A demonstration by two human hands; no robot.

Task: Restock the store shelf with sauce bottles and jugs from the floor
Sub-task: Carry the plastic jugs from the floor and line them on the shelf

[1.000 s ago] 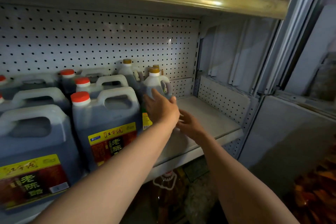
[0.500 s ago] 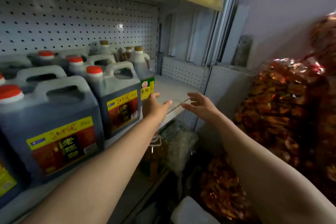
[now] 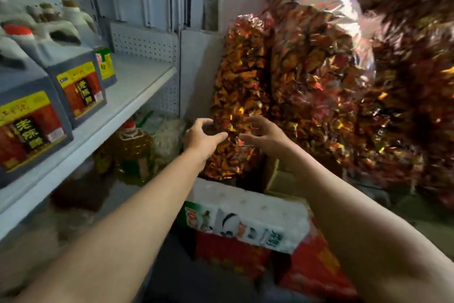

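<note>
Sauce jugs (image 3: 76,79) stand in rows on the left part of the store shelf (image 3: 115,108), dark-bodied with yellow-and-red labels and moulded handles; the nearest (image 3: 27,120) sits at the front lip, and behind them are smaller bottles (image 3: 73,17) with brownish caps, one with a green label (image 3: 104,64).

Nearest the camera, both forearms reach forward over a white-topped printed box (image 3: 245,219) that lies on red packaging (image 3: 317,263) on the floor. The left hand (image 3: 200,136) is held in the air with fingers loosely spread and slightly bent, holding nothing. The right hand (image 3: 264,134) is close beside it, fingers also spread and relaxed, empty. Both hover in front of a clear bag of shiny red-and-gold wrapped pieces (image 3: 240,96); whether the fingertips brush it is hard to tell through the blur.

The right part of the shelf board is bare up to its perforated end panel (image 3: 145,43). Under the shelf stands a yellow oil bottle (image 3: 134,148) with a red cap. Larger bags of the same wrapped pieces (image 3: 344,57) fill the right side against the wall.
</note>
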